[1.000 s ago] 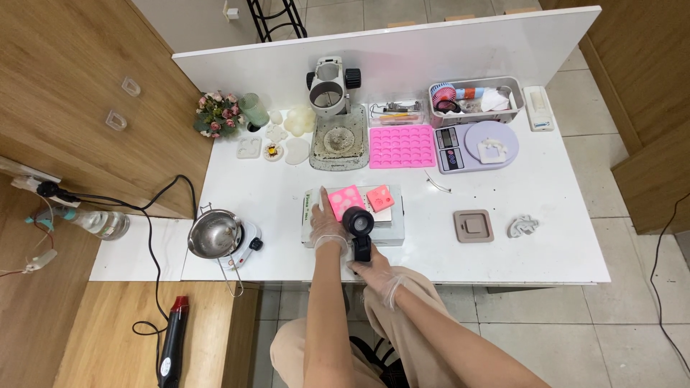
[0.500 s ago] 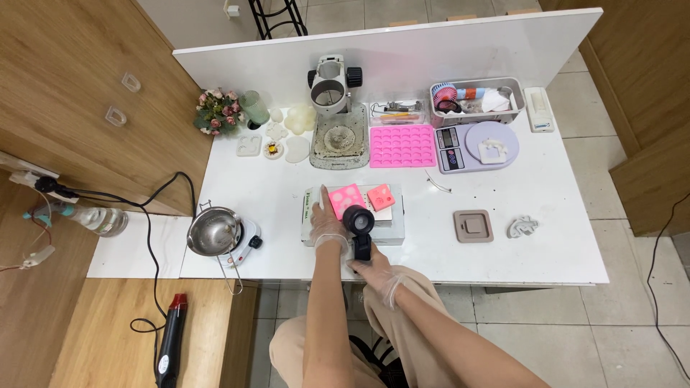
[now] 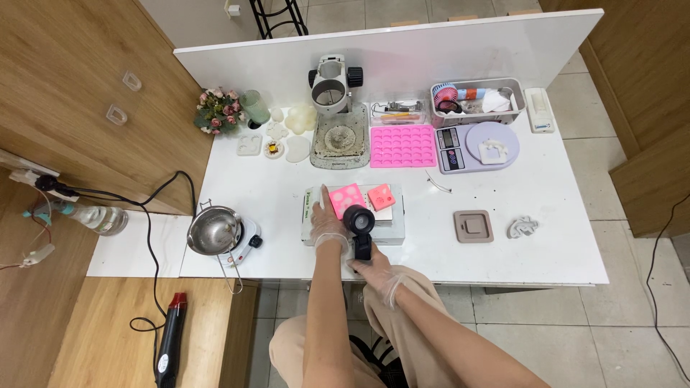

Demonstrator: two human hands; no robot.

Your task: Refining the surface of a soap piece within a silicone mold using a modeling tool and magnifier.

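White and smooth, the desk (image 3: 287,187) stands on pale tile between wood-panelled walls, carrying a grey microscope (image 3: 332,86), a studded pink silicone mat (image 3: 402,146), a round lilac scale (image 3: 480,146) and a shiny steel pot (image 3: 214,231) on a small hotplate. Near the front edge lies a flat grey tray (image 3: 392,228) bearing two glossy pink moulds (image 3: 359,197), and my gloved left hand (image 3: 327,223) rests spread on the tray's left side, one finger touching the nearer mould. My gloved right hand (image 3: 374,274) is closed around the handle of a black round-headed tool (image 3: 359,223), whose head sits over the tray just beside the moulds.
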